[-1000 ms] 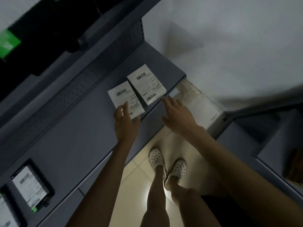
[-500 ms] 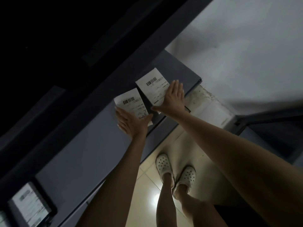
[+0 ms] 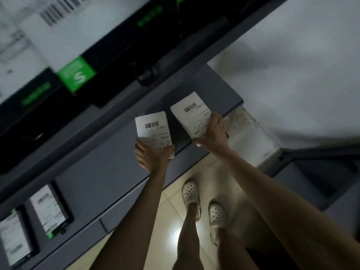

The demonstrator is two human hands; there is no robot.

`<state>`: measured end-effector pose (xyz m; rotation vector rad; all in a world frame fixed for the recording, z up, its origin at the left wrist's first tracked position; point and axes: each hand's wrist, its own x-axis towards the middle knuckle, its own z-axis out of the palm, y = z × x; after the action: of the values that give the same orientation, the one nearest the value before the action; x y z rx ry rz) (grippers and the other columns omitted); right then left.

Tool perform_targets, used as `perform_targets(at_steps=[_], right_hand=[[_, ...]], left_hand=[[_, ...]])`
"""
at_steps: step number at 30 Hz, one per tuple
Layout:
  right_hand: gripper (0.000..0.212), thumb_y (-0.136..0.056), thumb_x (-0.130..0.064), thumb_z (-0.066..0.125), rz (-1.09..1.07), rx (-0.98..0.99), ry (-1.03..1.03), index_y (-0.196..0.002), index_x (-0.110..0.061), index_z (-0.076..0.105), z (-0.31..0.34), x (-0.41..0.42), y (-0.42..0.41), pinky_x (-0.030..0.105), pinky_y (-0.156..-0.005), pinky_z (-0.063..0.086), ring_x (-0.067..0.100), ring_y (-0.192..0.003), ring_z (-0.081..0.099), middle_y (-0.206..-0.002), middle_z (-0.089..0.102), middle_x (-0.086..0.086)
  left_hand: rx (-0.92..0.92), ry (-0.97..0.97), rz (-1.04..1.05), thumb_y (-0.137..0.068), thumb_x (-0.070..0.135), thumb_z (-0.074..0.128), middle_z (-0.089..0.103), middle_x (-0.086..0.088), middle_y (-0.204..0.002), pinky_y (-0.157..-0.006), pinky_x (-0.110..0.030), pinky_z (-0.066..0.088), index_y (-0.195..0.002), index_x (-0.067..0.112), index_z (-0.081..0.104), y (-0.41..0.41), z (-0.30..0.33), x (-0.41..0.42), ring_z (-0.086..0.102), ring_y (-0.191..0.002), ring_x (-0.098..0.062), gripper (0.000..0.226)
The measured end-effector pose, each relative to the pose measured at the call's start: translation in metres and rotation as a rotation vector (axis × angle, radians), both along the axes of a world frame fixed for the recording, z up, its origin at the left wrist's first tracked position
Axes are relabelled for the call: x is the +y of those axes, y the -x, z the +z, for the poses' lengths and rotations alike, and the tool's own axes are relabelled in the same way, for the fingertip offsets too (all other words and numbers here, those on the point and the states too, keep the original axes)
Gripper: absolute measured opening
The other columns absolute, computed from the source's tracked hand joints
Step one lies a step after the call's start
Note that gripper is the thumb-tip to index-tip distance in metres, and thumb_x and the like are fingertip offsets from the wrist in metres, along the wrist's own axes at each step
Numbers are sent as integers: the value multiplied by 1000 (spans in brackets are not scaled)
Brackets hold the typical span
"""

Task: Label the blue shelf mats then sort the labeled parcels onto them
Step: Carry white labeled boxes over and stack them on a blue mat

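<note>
- Left hand (image 3: 151,156) holds a barcoded label (image 3: 153,129) over the blue shelf (image 3: 109,172).
- Right hand (image 3: 213,131) grips another label (image 3: 191,114), just right of the first.

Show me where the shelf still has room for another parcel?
The shelf is bare between the left hand and the black parcels at its near-left end. The right end is crowded: two white labels, the right hand gripping one.

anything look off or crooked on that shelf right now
Nothing damaged or spilled. The two labels lie at different angles, and each sticks out past the shelf front edge under the left hand and right hand.
</note>
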<state>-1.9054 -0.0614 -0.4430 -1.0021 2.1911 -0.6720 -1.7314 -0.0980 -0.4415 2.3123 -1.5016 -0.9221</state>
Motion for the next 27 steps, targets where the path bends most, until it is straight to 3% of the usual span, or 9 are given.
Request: perform_targets(at_steps=[8, 15, 23, 27], right_hand=[[122, -53, -30, 92, 101, 86, -5, -147, -4, 18, 57, 78, -17, 51, -111, 32, 33, -136, 26, -144, 32, 16], [118, -52, -34, 90, 290, 185, 113, -146, -9, 22, 133, 125, -52, 41, -111, 28, 30, -134, 28, -143, 32, 13], [117, -48, -31, 84, 637, 192, 215, -145, -10, 22, 198, 154, -145, 45, -110, 32, 31, -134, 31, -145, 30, 12], [112, -47, -34, 84, 846, 229, 254, -141, -13, 28, 225, 170, -214, 41, -102, 37, 30, -123, 41, -134, 43, 9]], left_hand=[[3, 115, 70, -54, 33, 88, 31, -9, -141, -107, -47, 26, -147, 10, 15, -31, 72, 87, 29, -133, -28, 121], [25, 239, 161, -55, 33, 88, 31, -9, -140, -104, -50, 29, -147, 11, 15, -59, 125, 162, 30, -131, -28, 119], [2, 411, 542, -55, 28, 89, 30, -15, -146, -104, -56, 30, -148, 6, 18, -139, 173, 242, 28, -134, -33, 120], [34, 484, 765, -52, 28, 89, 30, -11, -145, -104, -54, 32, -147, 10, 20, -190, 191, 285, 31, -133, -30, 118]])
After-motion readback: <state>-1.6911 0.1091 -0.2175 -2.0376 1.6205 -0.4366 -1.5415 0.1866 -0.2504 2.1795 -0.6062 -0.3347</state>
